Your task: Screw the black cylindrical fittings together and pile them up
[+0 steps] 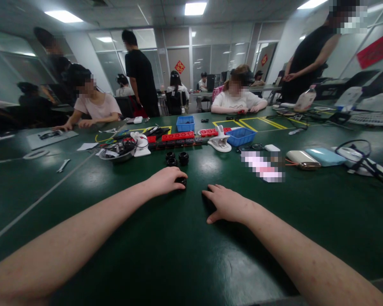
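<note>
"What does the left hand point(166, 180) have?"

"A small, glossy black, rounded piece point(182, 182), pinched between thumb and fingers at the table's surface (the hand covers much of it)."

"And the right hand point(226, 204)?"

"Wide, palm down, fingers spread and thumb apart, low over the dark green, shiny tabletop point(140, 263); whether the fingertips touch it, one cannot tell."

"What sits nearest the grip?"

"Three more glossy black, rounded pieces point(183, 158) in a close cluster, just beyond the left hand."

"Farther out?"

"A row of red rectangular blocks point(178, 136), with a white clip-shaped stand point(219, 142) near its right end and a blue plastic basket point(241, 139) just beside that. Left of the row, a shiny metal bowl point(115, 160) holds dark cables."

"Anyone across the table?"

"A person in a white shirt point(228, 101), seated with both forearms on it."
</note>
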The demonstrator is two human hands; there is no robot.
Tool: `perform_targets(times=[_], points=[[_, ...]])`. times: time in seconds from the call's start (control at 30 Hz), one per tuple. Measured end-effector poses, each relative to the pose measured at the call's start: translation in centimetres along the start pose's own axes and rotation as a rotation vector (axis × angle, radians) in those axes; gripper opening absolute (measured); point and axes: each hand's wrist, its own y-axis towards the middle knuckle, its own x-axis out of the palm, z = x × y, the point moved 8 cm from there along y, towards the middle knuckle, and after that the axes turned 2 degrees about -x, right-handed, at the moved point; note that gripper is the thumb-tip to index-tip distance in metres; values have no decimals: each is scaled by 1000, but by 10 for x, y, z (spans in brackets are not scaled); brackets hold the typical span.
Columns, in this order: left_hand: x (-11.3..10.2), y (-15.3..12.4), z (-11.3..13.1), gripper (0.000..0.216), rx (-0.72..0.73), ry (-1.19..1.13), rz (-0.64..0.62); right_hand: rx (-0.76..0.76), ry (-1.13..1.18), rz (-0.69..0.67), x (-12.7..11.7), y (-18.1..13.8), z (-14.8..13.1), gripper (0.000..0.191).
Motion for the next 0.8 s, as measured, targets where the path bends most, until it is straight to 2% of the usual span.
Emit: perform_targets(times=[0.27,0.5,0.8], points=[[-3,35,-2,34,20,161,72,-5,-3,-3,0,1,1,87],[-6,64,-15,27,35,309,152,2,-6,-16,-1,1,2,88],[-12,72,-22,30,31,379,198,5,-1,-17,0,1,4,88]])
